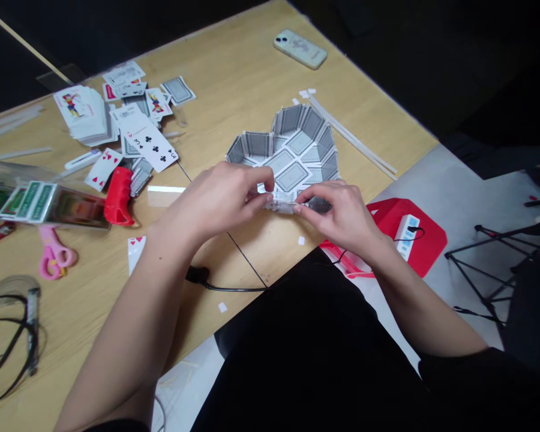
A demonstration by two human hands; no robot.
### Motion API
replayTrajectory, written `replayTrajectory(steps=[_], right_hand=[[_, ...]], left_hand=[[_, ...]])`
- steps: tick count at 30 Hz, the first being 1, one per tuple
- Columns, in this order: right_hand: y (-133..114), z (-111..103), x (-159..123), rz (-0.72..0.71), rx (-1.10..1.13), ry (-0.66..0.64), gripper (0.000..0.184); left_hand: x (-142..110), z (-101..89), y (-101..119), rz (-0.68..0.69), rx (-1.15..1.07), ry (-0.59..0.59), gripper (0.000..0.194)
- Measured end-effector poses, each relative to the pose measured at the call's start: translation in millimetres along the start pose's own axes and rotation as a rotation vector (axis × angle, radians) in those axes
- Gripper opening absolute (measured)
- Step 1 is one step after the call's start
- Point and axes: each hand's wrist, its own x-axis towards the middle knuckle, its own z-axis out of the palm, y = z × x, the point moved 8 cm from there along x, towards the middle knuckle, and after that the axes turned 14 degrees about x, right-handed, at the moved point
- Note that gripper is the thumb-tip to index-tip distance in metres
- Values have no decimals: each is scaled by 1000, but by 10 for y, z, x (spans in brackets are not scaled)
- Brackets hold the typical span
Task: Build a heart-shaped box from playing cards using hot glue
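A heart-shaped box made of playing cards [292,174] sits near the table's front edge, its floor and upright walls showing grey card backs. My left hand [234,195] is at its near wall, thumb and fingers pinched on the wall's rim. Close beside it, my right hand [337,207] pinches the same near wall a little to the right. Between the two sets of fingertips a short, shiny, clear-looking stretch of the wall shows. The fingers hide most of that side of the box.
Left of the box lie loose playing cards [150,144], a red-handled tool [119,195], pink scissors [54,255] and a clear case [78,207]. A phone [300,48] rests at the back; white strips [351,135] lie right. A red bag [425,246] is below the table edge.
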Motion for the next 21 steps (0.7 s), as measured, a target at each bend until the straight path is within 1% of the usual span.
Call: replayTrajectory(steps=[12, 17, 21], right_hand=[[-4, -5, 0, 10, 1, -11, 9], [13, -1, 6, 38, -8, -23, 10], [5, 4, 6, 31, -4, -28, 10]], left_hand=[[-30, -38, -102, -39, -17, -56, 22], [-43, -58, -119, -40, -34, -46, 23], [-49, -66, -152, -40, -45, -29, 21]])
